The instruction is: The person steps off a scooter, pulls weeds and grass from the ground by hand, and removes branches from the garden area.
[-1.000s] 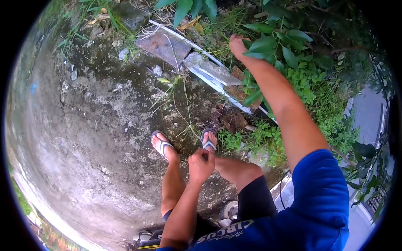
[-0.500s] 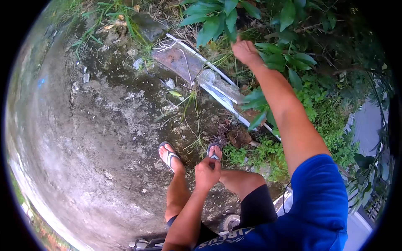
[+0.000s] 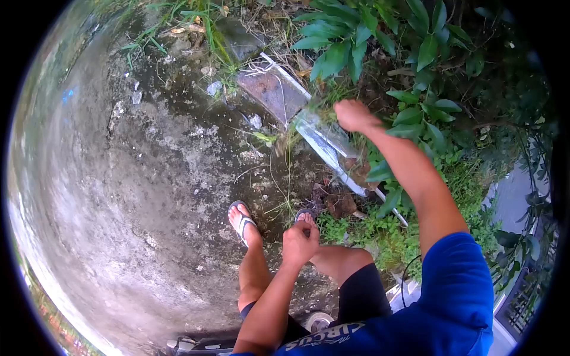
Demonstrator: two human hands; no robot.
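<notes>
My right hand (image 3: pixel 354 115) is closed in a fist at the edge of the greenery, beside a shrub with long green leaves (image 3: pixel 335 56). A blurred tuft of grass (image 3: pixel 328 105) trails out of its left side, over a long pale strip (image 3: pixel 329 155) lying on the ground. My left hand (image 3: pixel 298 244) is held low in front of my knee, fingers curled and thumb pressed in. Whatever may be inside it is hidden. Below it show my feet in flip-flops (image 3: pixel 243 224).
A flat rusty-brown slab (image 3: pixel 270 92) lies beside the strips. Stained concrete (image 3: pixel 160 196) spreads to the left, with small stones and a grass clump (image 3: pixel 289 199). Low leafy weeds (image 3: pixel 386 222) grow near my right knee. A wheel (image 3: pixel 319 321) shows behind my legs.
My right hand has come down and nearer to me from under the shrub leaves, closing in a fist with grass trailing. My left hand stays closed in nearly the same place. The view has shifted slightly.
</notes>
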